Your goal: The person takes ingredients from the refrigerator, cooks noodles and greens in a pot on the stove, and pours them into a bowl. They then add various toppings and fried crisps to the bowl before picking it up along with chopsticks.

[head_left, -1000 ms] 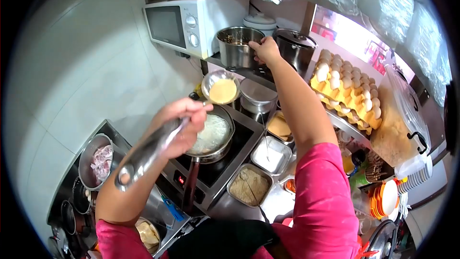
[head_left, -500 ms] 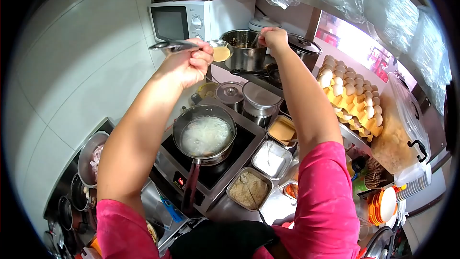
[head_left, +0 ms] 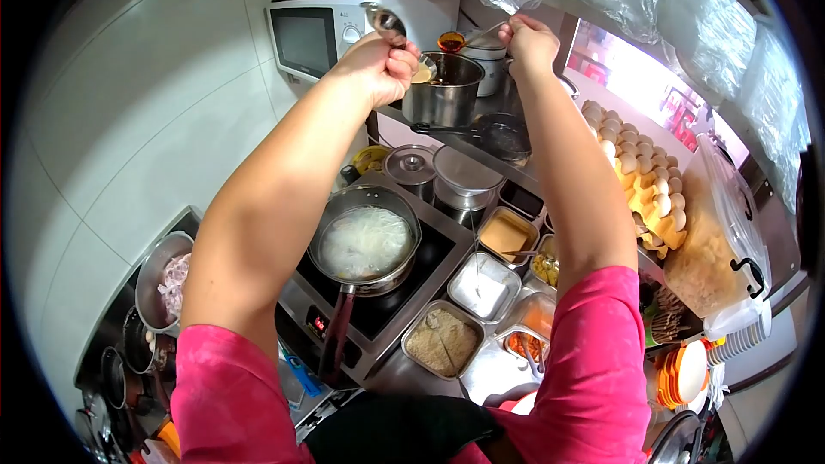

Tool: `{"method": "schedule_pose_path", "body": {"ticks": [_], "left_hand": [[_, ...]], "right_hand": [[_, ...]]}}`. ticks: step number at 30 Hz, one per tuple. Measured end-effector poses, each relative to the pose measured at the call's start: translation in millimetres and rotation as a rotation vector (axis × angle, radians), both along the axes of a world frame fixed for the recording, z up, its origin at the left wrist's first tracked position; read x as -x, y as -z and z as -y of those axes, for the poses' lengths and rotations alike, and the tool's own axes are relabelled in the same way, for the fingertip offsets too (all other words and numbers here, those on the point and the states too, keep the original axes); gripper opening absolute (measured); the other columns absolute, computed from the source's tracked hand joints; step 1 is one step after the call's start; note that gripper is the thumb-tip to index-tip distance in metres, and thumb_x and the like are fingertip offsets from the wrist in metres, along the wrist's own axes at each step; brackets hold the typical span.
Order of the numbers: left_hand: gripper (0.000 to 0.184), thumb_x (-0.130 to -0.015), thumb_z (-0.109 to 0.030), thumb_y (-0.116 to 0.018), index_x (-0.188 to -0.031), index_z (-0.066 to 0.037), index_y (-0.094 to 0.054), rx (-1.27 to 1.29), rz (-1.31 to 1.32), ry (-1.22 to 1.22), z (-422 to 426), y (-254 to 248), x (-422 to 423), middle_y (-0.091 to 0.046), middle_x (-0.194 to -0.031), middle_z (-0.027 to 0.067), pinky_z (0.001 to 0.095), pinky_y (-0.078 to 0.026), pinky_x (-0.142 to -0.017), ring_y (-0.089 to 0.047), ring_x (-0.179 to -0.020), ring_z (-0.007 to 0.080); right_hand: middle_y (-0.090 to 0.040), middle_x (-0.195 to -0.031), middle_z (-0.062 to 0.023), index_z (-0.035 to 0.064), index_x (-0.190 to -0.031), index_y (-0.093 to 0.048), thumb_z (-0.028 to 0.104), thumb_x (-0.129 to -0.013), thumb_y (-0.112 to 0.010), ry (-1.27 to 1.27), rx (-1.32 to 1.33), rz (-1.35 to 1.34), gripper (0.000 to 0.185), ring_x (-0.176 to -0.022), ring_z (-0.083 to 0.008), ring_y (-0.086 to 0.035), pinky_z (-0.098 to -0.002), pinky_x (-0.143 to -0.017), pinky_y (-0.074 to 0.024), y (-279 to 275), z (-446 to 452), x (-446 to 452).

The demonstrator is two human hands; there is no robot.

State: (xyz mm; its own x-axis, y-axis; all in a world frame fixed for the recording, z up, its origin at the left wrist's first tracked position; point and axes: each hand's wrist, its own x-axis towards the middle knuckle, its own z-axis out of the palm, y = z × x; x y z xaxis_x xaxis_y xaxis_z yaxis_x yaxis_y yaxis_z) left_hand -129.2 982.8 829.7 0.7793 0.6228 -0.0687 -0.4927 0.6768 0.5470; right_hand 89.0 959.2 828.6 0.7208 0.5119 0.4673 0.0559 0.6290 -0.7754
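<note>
My right hand (head_left: 529,41) is closed on the handle of a ladle (head_left: 451,41). The ladle's bowl, with reddish-brown liquid in it, hangs above the rim of a deep steel pot (head_left: 443,103). My left hand (head_left: 384,69) is closed round shiny metalware. A rounded metal piece (head_left: 387,24) sticks up from its top, and a small metal cup (head_left: 423,73) with pale yellow contents shows on its right, by the pot's rim. Whether these two pieces are one utensil I cannot tell. Below my arms, a saucepan (head_left: 364,241) of whitish, cloudy food stands on an induction hob (head_left: 421,279).
A black frying pan (head_left: 503,136) lies before the pot on the shelf, beside a microwave (head_left: 305,39). Steel containers (head_left: 443,339) of ingredients line the hob's right. Stacked egg trays (head_left: 644,189) stand at right. A bowl of sliced meat (head_left: 163,283) sits at left.
My right hand has lifted the ladle out of the pot, moving up and right. My left hand has moved right and up, bringing the cup to the pot's rim and tilting the metal piece upright.
</note>
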Motion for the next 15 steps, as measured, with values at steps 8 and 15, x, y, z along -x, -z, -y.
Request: {"method": "schedule_pose_path", "body": {"ticks": [8, 15], "left_hand": [[0.005, -0.077, -0.001, -0.037, -0.072, 0.002, -0.037, 0.067, 0.006, 0.019, -20.5, -7.7, -35.5, -0.043, -0.064, 0.0062, 0.0142, -0.034, -0.029, -0.039, -0.040, 0.0065], [0.007, -0.078, -0.003, -0.040, -0.075, 0.003, -0.038, 0.086, 0.031, -0.039, -16.1, -8.1, -38.2, -0.045, -0.065, 0.0066, 0.0144, -0.033, -0.029, -0.039, -0.040, 0.0061]], "right_hand": [[-0.057, -0.073, -0.0092, -0.0081, -0.093, -0.054, -0.002, -0.080, -0.054, -0.132, -0.063, 0.052, 0.015, -0.061, -0.0120, -0.055, -0.0205, -0.053, -0.0474, 8.4, 24.3, 0.9], [-0.059, -0.072, -0.0026, 0.0010, -0.090, -0.060, 0.002, -0.079, -0.058, -0.088, 0.064, 0.712, 0.012, -0.063, -0.0073, -0.055, -0.0204, -0.059, -0.0466, 29.7, 53.6, 14.2]]}}
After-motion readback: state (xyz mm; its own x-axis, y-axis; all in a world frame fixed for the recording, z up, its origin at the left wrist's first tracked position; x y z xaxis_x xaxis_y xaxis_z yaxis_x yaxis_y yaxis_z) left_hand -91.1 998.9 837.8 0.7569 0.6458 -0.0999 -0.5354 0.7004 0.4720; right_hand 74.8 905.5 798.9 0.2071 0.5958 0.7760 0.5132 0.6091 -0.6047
